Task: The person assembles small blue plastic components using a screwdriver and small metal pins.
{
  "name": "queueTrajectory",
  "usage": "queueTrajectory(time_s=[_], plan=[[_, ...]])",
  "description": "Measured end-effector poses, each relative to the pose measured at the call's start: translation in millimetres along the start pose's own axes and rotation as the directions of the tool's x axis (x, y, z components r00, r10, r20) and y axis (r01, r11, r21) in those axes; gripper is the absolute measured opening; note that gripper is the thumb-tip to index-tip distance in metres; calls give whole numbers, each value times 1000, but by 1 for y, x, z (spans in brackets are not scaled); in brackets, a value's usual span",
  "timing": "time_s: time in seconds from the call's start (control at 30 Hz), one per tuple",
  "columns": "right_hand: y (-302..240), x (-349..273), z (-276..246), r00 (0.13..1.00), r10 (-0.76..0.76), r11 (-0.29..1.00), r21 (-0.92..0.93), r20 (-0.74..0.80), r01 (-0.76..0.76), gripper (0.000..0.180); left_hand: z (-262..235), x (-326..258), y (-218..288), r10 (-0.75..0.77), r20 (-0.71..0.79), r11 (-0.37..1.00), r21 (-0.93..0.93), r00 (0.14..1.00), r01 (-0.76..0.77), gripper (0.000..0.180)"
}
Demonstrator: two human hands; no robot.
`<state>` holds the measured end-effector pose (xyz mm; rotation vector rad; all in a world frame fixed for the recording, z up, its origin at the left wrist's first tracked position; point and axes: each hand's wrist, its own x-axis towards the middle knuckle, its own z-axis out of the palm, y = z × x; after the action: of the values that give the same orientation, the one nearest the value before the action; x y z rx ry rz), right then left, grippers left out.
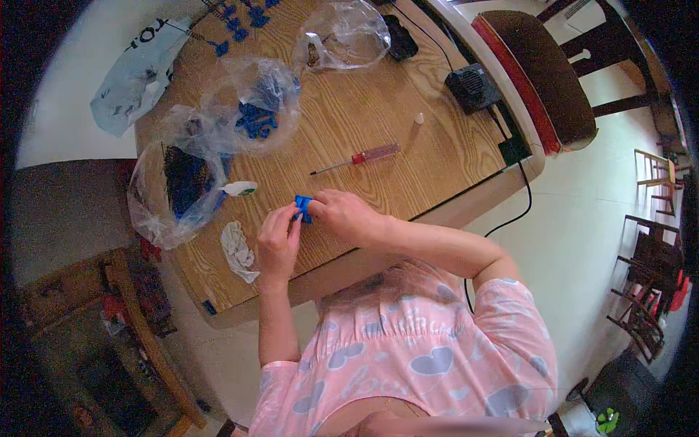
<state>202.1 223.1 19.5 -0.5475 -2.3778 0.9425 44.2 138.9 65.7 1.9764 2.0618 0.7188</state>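
Observation:
Near the front edge of the wooden table, my left hand and my right hand meet around a small blue plastic piece. Fingers of both hands are closed on it, and they cover much of its shape. Just beyond my left hand lies a small white bottle with a green mark, on its side. A screwdriver with a clear and red handle rests beyond my right hand, its tip pointing left. To the left of my left hand is a crumpled white tissue.
Clear plastic bags with blue and black parts spread over the table's left side. Several blue pieces on dark stems lie at the far edge. A small white cap stands right of centre. A black box-shaped device with a cable sits at the right edge.

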Motion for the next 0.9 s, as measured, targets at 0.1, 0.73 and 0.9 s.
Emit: queueTrajectory(time_s=[0.1, 0.73, 0.9], plan=[[-5, 3, 3, 996, 73, 997, -9, 50, -72, 20, 1, -1, -2, 14, -17, 1000, 16, 1000, -14, 22], [-3, 6, 4, 997, 74, 996, -55, -1, -74, 18, -1, -3, -2, 23, -41, 999, -34, 999, -24, 24], [-4, 6, 0, 997, 69, 998, -17, 25, -68, 22, 0, -3, -5, -12, -6, 1000, 4, 1000, 12, 24]])
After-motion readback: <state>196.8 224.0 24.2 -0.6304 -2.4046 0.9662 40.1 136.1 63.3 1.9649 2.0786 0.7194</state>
